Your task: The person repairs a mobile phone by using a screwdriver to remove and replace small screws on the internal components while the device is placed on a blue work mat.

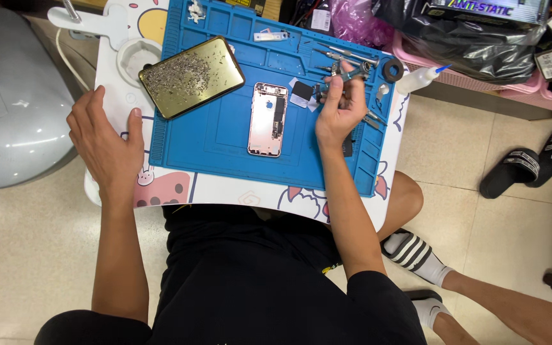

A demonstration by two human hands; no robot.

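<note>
An opened phone housing (pixel 268 119), rose-gold with its insides showing, lies in the middle of a blue work mat (pixel 225 140). My right hand (pixel 338 108) is just right of it, fingers closed on a small teal-handled screwdriver (pixel 346 76) that lies across the fingertips. My left hand (pixel 105 142) rests flat on the white table (pixel 237 195) at the mat's left edge, fingers spread, holding nothing. A gold tray (pixel 191 76) strewn with tiny screws sits at the mat's upper left.
Several metal tools (pixel 343 56) and a black ring (pixel 392 69) lie at the mat's upper right, beside a small white squeeze bottle (pixel 420 79). A grey rounded object (pixel 14 96) stands to the left. Black slippers (pixel 531 163) lie on the tiled floor at the right.
</note>
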